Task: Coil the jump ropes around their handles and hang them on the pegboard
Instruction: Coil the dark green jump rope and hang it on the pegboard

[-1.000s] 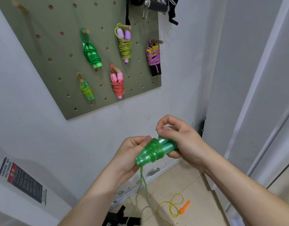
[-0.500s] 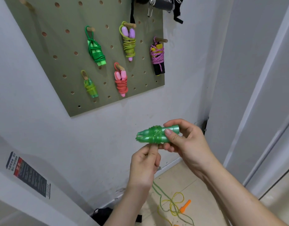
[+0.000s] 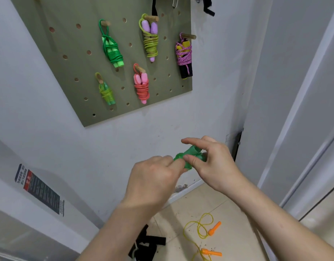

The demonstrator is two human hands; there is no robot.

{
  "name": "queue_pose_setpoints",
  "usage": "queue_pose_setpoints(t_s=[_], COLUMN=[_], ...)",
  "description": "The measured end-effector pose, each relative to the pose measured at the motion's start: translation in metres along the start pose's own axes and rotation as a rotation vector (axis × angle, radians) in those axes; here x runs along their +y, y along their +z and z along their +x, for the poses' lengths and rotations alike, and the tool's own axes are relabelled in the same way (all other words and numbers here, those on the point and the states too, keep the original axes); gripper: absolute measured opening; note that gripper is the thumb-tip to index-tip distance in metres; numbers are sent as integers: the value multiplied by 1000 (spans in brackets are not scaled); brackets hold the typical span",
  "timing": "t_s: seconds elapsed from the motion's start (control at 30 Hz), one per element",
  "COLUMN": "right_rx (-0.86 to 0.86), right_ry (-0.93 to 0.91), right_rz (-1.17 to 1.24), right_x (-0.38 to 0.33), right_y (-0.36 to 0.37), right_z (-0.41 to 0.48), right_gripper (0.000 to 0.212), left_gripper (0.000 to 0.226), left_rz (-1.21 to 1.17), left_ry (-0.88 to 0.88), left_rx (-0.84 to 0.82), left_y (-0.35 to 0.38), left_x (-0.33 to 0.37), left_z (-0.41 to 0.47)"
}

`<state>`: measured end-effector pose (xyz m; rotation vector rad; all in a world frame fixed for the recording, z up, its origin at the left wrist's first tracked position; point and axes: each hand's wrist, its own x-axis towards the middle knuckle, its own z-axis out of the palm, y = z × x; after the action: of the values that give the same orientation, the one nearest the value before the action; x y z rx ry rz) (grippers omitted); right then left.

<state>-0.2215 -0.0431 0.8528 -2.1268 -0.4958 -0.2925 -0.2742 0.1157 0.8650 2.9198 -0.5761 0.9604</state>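
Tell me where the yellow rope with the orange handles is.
Head view, lower right: the yellow rope lies loose on the floor, right of the black straps.

A scuffed white wall [image 3: 49, 138] meets a beige tiled floor [image 3: 228, 213]; pale grey panelling [image 3: 294, 91] stands right, a printed label [image 3: 40, 189] lower left.

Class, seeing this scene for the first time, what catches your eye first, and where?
Mid-frame, the left hand and right hand grip a green jump rope wound round its handles. Above, five bright coiled ropes hang on the olive pegboard. A loose yellow rope with orange handles lies on the floor, lower right.
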Motion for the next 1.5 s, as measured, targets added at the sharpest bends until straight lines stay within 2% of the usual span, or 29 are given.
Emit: queue_pose_setpoints(t_s=[0.17, 0.23, 0.3, 0.37, 0.43, 0.53, 0.63, 0.77, 0.93, 1.03, 1.17, 1.23, 1.3, 1.43, 1.5], right_rx=[-323, -422, -479, -493, -495, -447, -378, -362, -432, -462, -309, -187, -52, 142, 178], right_ry=[-105, -83, -57, -17, 23, 51, 84, 102, 107, 117, 213, 273, 285, 267, 216], right_rz=[-109, -56, 43, 213, 414, 614, 761, 789, 813, 941, 1160, 1192, 1057, 798, 653], right_x=[-12, -17, -18, -17, -18, -19, -16, -11, -10, -12, -14, -14, -12, -12, -13], right_y=[-19, -29, -37, -41, -43, -37, -28, -20, -23, -19, -6, 1, 7, 16, 20], right_z=[-4, -4, -2, -2, -3, -3, -4, -5, -3, -1, 3, 5, 7, 9, 9], right_gripper=[39, 37, 34, 32, 31, 28, 26, 27, 23, 22, 16, 12, 11, 15, 17], left_gripper=[29, 22, 9, 11, 11, 19, 30, 9, 9, 19, 23, 24, 19, 10, 16], left_rz=[-232, -378, -631, -902, -1180, -1521, -1676, -1704, -1562, -1635, -1716, -1599, -1464, -1031, -769], left_ry=[39, -25, -189, -403, -520, -640, -764, -795, -726, -755, -879, -919, -910, -647, -484], left_rx=[-24, -45, -115, -246, -340, -324, -280, -220, -135, -143, -53, -11, 1, -38, -54], left_y=[-3, -3, -7, -9, -6, -1, 4, 9, 11, 12, 26, 34, 36, 35, 31], left_x=[-27, -28, -23, -21, -22, -18, -10, -9, -24, -17, 2, 10, 17, 23, 18], left_z=[5, 8, 12, 15, 15, 13, 9, 4, 2, 1, -5, -11, -14, -22, -25])
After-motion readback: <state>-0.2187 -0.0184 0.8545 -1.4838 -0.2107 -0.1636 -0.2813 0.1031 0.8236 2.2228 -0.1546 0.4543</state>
